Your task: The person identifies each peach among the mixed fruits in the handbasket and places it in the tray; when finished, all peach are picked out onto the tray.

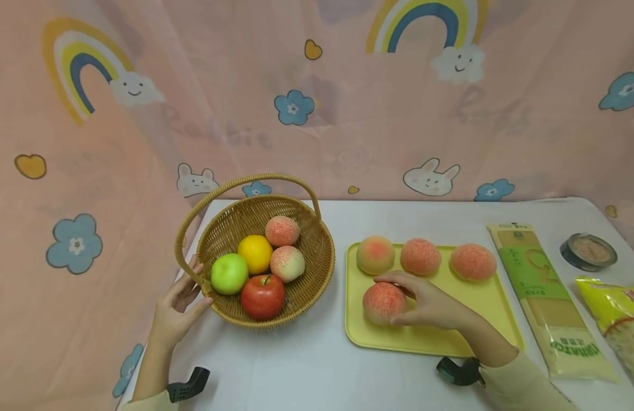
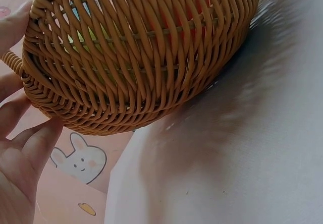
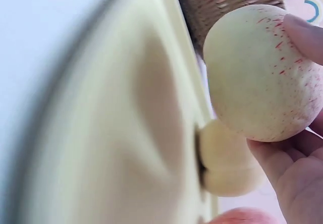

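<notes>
A pink backdrop (image 1: 234, 68) printed with rainbows, rabbits and flowers hangs behind a white-covered counter (image 1: 301, 377). On the counter's left stands a wicker basket (image 1: 315, 251), its handle up; to its right, a little apart, lies a yellow tray (image 1: 468, 297). Beyond the tray are a long green-and-tan packet (image 1: 545, 291) and, partly cut off, a yellow bag (image 1: 612, 302).

The left hand (image 1: 175, 314) grips the basket's side by the foot of the handle, thumb and fingers spread around it. The right hand (image 1: 424, 302) pinches a reddish peach (image 1: 382, 303) between thumb and fingers, just above the tray's near left part.

A round tin (image 1: 588, 252) sits near the packet. Three more peaches (image 1: 421, 257) line the tray's far side. The basket holds a red apple (image 1: 262, 298), a green apple (image 1: 229, 274), a yellow fruit (image 1: 255, 255) and two smaller peaches (image 1: 287, 264).
</notes>
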{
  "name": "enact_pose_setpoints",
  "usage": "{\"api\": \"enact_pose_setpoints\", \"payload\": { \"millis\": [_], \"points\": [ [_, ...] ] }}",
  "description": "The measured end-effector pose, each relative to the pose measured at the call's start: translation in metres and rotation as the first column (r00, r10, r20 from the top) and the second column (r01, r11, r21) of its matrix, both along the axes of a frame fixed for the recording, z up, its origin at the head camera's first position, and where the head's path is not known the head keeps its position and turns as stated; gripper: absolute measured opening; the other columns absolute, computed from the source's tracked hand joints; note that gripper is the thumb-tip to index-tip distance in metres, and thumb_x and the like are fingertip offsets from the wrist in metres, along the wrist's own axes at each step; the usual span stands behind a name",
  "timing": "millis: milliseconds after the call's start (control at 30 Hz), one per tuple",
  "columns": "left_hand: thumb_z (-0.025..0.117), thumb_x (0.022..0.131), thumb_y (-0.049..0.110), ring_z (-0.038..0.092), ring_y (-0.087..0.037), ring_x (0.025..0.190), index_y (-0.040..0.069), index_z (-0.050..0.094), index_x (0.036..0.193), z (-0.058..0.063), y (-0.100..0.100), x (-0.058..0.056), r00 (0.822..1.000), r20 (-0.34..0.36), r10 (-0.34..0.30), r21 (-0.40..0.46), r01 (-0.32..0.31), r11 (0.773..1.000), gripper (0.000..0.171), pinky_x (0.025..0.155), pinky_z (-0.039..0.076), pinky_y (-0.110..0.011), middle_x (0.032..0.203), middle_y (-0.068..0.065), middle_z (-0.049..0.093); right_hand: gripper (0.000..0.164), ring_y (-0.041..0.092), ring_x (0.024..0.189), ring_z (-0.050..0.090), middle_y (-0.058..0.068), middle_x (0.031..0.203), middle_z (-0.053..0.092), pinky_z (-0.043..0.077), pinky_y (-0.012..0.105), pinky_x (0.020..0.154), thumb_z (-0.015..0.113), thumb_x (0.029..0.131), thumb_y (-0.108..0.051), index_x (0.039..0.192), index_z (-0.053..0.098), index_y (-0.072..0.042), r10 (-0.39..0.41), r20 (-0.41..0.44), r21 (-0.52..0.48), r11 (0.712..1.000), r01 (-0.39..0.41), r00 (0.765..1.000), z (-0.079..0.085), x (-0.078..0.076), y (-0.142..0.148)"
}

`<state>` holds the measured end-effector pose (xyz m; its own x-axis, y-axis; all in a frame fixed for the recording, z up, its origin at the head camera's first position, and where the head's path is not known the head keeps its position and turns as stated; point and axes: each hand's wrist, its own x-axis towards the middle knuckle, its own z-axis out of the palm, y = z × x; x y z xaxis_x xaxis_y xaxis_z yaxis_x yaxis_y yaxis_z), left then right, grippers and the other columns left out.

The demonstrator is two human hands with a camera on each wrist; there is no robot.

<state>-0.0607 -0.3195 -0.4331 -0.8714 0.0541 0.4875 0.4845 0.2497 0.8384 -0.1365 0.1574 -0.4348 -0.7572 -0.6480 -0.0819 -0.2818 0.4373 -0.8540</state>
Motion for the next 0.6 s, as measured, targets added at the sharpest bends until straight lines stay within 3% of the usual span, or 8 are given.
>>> {"api": "enact_pose_setpoints", "payload": {
  "millis": [133, 367, 600],
  "points": [
    [0.065, 0.07, -0.025, 0.04, -0.01, 0.135, -0.022, 0.042, 0.129, 0.001, 0.0, 0.0, 0.999, 0.028, 0.024, -0.014, -0.024, 1.0, 0.063, 0.1, 0.042, -0.018, 0.149, -0.031, 0.025, 0.072, 0.02, 0.129, 0.044, 0.0, 0.138, 0.051, 0.034, 0.017, 0.105, 0.08, 0.073, -0.033, 0.136, 0.049, -0.017, 0.017, 0.021, -0.014, 1.0, -0.017, 1.0, -0.009, 0.003, -0.002],
    [0.065, 0.07, -0.025, 0.041, -0.012, 0.135, -0.025, 0.04, 0.126, 0.0, 0.001, 0.0, 1.0, -0.016, -0.005, 0.006, 0.005, 1.0, 0.062, 0.101, 0.042, -0.019, 0.146, -0.036, 0.024, 0.072, 0.027, 0.131, 0.042, 0.003, 0.139, 0.05, 0.032, 0.016, 0.105, 0.079, 0.075, -0.03, 0.137, 0.048, -0.015, 0.049, 0.063, -0.026, 0.999, -0.048, 0.997, -0.018, 0.002, -0.004],
    [0.065, 0.07, -0.025, 0.043, -0.01, 0.134, -0.024, 0.041, 0.127, 0.002, 0.002, 0.0, 1.0, 0.013, 0.017, -0.004, -0.017, 1.0, 0.063, 0.1, 0.043, -0.019, 0.147, -0.034, 0.025, 0.07, 0.019, 0.132, 0.04, 0.002, 0.142, 0.047, 0.029, 0.014, 0.104, 0.077, 0.077, -0.031, 0.139, 0.046, -0.019, 0.068, 0.108, -0.043, 0.997, -0.063, 0.992, -0.02, 0.002, -0.005]
  ]
}}
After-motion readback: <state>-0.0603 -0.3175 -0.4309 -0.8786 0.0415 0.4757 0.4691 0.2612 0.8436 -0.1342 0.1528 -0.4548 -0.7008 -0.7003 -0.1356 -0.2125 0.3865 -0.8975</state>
